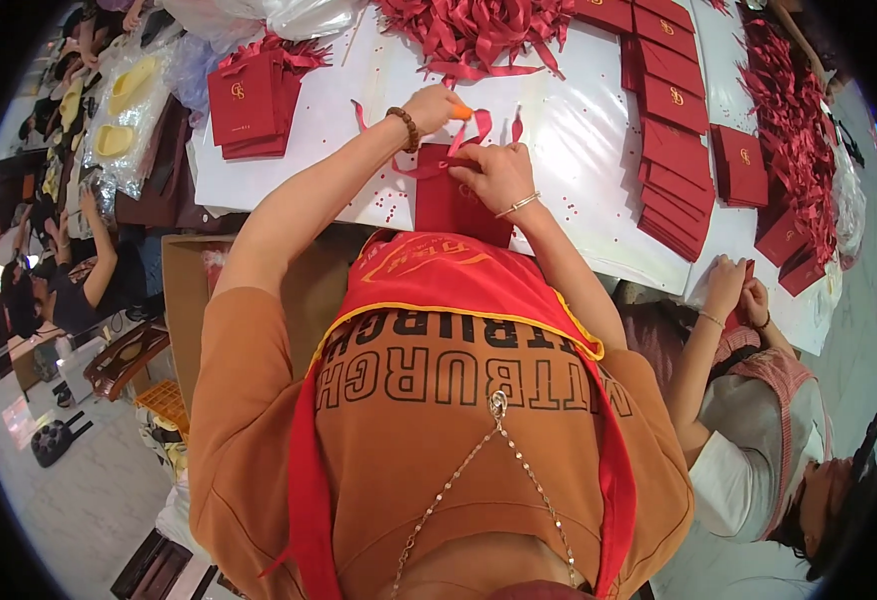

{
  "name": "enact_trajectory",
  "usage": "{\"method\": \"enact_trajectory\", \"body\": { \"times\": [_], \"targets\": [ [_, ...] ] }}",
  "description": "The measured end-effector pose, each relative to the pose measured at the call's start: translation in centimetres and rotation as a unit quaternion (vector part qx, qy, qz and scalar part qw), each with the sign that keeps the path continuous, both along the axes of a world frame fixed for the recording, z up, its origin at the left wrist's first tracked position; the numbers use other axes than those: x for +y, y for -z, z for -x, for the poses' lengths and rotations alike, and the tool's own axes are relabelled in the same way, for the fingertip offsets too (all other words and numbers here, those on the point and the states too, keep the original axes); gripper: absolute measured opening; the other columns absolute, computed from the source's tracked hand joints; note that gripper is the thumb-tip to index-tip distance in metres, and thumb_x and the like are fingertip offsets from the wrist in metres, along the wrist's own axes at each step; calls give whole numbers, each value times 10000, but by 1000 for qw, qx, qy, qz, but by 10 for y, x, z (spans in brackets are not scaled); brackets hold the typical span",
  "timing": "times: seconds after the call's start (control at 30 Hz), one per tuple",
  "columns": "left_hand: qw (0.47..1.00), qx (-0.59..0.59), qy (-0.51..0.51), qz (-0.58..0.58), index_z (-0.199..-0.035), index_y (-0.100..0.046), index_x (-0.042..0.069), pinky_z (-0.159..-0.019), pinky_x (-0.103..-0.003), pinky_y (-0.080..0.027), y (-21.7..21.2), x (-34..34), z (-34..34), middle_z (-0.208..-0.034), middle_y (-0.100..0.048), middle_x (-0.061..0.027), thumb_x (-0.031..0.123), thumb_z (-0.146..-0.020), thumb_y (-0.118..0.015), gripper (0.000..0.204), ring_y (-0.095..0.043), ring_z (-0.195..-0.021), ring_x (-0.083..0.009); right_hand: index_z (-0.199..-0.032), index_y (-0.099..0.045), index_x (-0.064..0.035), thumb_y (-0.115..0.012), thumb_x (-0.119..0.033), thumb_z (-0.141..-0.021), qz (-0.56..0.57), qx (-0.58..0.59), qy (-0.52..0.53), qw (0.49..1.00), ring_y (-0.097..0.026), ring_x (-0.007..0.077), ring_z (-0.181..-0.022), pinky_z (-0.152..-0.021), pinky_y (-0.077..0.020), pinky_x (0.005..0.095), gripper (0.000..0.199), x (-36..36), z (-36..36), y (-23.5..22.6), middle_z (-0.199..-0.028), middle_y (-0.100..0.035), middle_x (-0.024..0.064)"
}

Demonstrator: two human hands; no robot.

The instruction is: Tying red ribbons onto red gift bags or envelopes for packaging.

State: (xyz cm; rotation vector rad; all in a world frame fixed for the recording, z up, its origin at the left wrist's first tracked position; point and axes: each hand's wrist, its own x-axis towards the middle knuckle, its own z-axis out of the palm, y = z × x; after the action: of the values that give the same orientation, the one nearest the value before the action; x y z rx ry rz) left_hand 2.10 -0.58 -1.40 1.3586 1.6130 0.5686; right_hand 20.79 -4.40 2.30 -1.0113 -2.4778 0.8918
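A dark red paper bag lies on the white table in front of my body, its lower edge close to my apron. Red ribbon loops over its top edge. My left hand, with a brown bead bracelet, is closed beyond the bag, the ribbon at its fingertips. Something small and orange shows at those fingertips; whether it is a finger cover or a tool I cannot make out. Resting over the bag's upper right, my right hand pinches the ribbon near the bag's top; its fingertips are partly hidden.
Stacked red bags lie at the left, and a long row of them at the right. A heap of red ribbons lies beyond my hands. Small red dots litter the white table. A co-worker's hands work at the right edge.
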Motion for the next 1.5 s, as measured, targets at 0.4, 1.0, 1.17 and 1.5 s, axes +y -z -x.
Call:
{"method": "enact_trajectory", "body": {
  "times": [0.4, 1.0, 1.17, 1.5],
  "targets": [
    [875, 400, -259, 87, -1047, -521, 72, -778, -405, -427, 4, -50, 92, -1018, -556, -173, 358, -825, -487, 363, -541, -955, -338, -994, -601, -169, -621, -358, -725, 43, -34, 78, 995, -607, 236, -685, -642, -385, 344, 330, 19, -5, 41, -734, -642, 65],
    [991, -77, 79, -80, -911, -577, 10, -552, -222, -452, -34, -37, -27, -710, -613, -67, 21, -744, -553, 169, -561, -627, -101, -980, -612, -175, -681, -392, -659, 204, -64, 65, 975, -576, 255, -866, -750, -428, 341, 394, 32, -3, 34, -934, -615, 47],
    [995, -63, 77, 32, -889, -618, -8, -536, -227, -444, -19, -44, -27, -731, -617, -68, 18, -746, -543, 164, -553, -592, -96, -941, -637, -202, -697, -364, -631, -57, -188, 51, 979, -461, 237, -981, -739, -401, 352, 355, 21, -38, 4, -1019, -524, 46],
    [996, -18, 38, -77, -891, -615, -11, -574, -245, -471, -16, -62, -58, -726, -631, -95, 23, -767, -538, 149, -599, -637, -120, -930, -602, -48, -684, -160, -677, 271, 90, 145, 947, -600, 233, -746, -682, -461, 308, 289, 15, -49, 34, -815, -617, 131]
  ]
}}
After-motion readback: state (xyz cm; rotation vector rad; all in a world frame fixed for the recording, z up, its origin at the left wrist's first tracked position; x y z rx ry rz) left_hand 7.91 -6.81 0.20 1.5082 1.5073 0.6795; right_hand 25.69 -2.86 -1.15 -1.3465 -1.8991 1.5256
